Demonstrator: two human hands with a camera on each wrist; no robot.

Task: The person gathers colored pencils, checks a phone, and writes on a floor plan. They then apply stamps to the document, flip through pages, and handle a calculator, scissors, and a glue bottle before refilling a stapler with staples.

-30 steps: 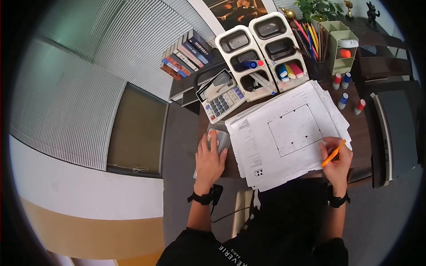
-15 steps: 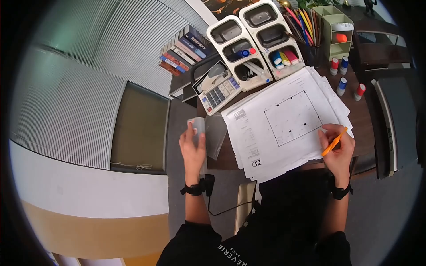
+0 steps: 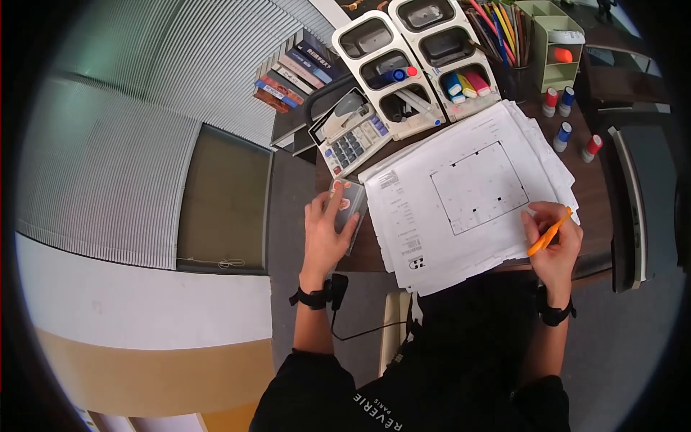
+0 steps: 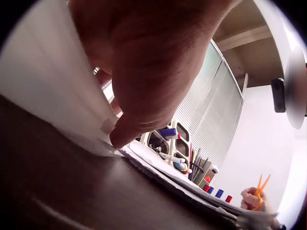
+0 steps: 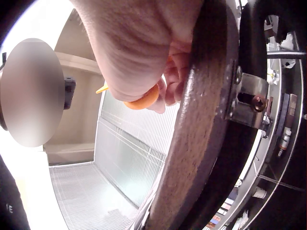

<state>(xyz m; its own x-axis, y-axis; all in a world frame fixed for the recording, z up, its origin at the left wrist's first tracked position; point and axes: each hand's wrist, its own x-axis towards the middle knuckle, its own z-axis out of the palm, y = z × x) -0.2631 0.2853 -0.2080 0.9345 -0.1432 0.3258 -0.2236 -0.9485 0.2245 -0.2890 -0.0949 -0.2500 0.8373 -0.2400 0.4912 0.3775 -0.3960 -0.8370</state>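
At the table's left edge my left hand [image 3: 325, 234] holds a translucent plastic case [image 3: 351, 193] with orange-red round marks, fingers over its top and thumb at its side. Its pale cloudy side [image 4: 53, 81] fills the left of the left wrist view, beside the thumb. My right hand [image 3: 558, 248] grips orange scissors [image 3: 551, 232] at the lower right corner of the paper stack [image 3: 403, 209]; the right wrist view shows an orange handle loop [image 5: 144, 99] under the palm. A rectangular plan is printed on the top sheet.
Above the papers stand a calculator [image 3: 348, 150] and a white organizer [image 3: 397, 43] with markers. Red and blue capped bottles [image 3: 562, 137] stand at the right, near a pencil holder and a green rack [image 3: 558, 72]. Books [image 3: 295, 68] lie at the back left.
My left hand swung left off the table's edge with the case, then came back right over the table. The right hand keeps the scissors, nearly still. The head view has shifted slightly.
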